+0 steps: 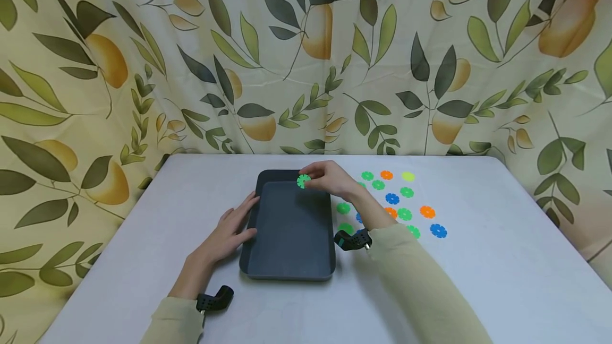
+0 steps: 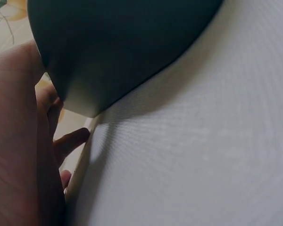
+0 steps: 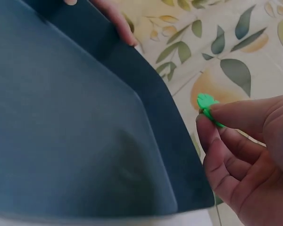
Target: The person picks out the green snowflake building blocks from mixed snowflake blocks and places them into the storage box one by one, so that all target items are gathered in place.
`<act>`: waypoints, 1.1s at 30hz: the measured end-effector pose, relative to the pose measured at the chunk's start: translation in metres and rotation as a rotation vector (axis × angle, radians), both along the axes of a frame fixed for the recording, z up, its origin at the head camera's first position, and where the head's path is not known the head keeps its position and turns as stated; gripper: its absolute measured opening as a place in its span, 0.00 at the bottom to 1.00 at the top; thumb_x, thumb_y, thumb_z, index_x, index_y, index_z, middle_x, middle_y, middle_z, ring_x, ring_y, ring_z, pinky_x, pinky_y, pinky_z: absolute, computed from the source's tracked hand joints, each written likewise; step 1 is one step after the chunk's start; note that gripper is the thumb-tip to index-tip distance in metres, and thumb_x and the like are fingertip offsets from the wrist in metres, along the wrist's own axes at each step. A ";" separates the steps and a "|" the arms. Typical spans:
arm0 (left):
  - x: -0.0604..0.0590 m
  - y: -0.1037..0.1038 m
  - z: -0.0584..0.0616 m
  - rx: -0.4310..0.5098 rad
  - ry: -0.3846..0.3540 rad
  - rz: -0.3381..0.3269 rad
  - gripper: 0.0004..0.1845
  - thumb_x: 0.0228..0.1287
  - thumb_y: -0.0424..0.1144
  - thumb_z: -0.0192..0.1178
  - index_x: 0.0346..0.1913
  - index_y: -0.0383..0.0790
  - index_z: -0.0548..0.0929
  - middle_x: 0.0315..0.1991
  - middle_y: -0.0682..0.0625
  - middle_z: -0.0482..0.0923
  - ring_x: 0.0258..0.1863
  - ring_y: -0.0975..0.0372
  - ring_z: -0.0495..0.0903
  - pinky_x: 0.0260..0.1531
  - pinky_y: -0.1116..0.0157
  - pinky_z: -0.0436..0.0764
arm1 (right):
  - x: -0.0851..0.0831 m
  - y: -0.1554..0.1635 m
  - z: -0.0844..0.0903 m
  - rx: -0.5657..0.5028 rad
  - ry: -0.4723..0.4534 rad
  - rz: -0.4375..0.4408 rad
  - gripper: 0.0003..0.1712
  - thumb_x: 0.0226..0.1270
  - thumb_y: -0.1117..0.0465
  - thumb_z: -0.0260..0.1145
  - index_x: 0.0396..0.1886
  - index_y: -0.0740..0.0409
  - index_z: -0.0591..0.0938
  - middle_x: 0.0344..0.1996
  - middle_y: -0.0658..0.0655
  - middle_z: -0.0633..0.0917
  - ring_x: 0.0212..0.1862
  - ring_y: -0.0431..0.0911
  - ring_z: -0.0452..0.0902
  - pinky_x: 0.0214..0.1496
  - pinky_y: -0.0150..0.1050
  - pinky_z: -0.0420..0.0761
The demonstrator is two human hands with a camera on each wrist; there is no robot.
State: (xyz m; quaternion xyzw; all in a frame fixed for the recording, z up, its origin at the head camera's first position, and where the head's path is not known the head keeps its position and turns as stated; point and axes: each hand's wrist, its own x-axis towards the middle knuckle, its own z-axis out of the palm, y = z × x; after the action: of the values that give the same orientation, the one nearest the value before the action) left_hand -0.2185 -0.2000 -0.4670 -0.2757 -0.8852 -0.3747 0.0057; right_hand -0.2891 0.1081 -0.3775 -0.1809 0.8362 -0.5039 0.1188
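Note:
A dark grey rectangular tray (image 1: 291,238) lies on the table, its inside bare. My right hand (image 1: 330,178) is over the tray's far right corner and pinches a green notched plastic disc (image 1: 303,181) between thumb and fingertips. The right wrist view shows the disc (image 3: 206,104) held up near the tray's rim. My left hand (image 1: 232,230) rests against the tray's left side, its fingers at the rim. From the left wrist, the left hand (image 2: 19,136) appears beside the tray's outer wall (image 2: 118,52).
Several loose notched discs, green, orange, blue and yellow, lie on the white table (image 1: 502,280) right of the tray, such as a blue disc (image 1: 438,231) and an orange disc (image 1: 427,212). My right forearm hides some. A leaf-patterned curtain (image 1: 296,89) hangs behind the table.

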 end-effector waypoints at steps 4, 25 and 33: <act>0.000 -0.001 -0.001 -0.003 0.001 0.004 0.40 0.69 0.42 0.57 0.80 0.42 0.55 0.81 0.47 0.45 0.78 0.50 0.51 0.69 0.37 0.40 | -0.004 -0.008 0.000 -0.012 -0.003 0.008 0.22 0.66 0.68 0.68 0.59 0.69 0.81 0.38 0.57 0.84 0.38 0.46 0.77 0.43 0.37 0.78; 0.001 0.002 0.002 0.004 -0.006 0.008 0.40 0.67 0.41 0.57 0.80 0.41 0.56 0.81 0.46 0.46 0.77 0.48 0.53 0.68 0.37 0.41 | -0.017 -0.041 -0.019 -0.063 -0.065 -0.012 0.21 0.62 0.71 0.69 0.55 0.70 0.82 0.37 0.58 0.85 0.35 0.43 0.78 0.39 0.35 0.79; 0.000 0.000 0.001 0.011 0.013 -0.014 0.39 0.68 0.40 0.57 0.80 0.42 0.56 0.81 0.46 0.46 0.77 0.48 0.52 0.68 0.36 0.41 | -0.021 -0.052 -0.022 -0.047 -0.069 -0.022 0.19 0.63 0.71 0.69 0.54 0.70 0.82 0.37 0.58 0.86 0.34 0.44 0.78 0.38 0.35 0.79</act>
State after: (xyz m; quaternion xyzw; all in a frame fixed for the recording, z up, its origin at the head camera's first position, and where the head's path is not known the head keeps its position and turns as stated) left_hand -0.2183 -0.2001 -0.4662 -0.2845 -0.8810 -0.3778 0.0104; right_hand -0.3103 0.0561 -0.3997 -0.1568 0.8214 -0.5308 0.1377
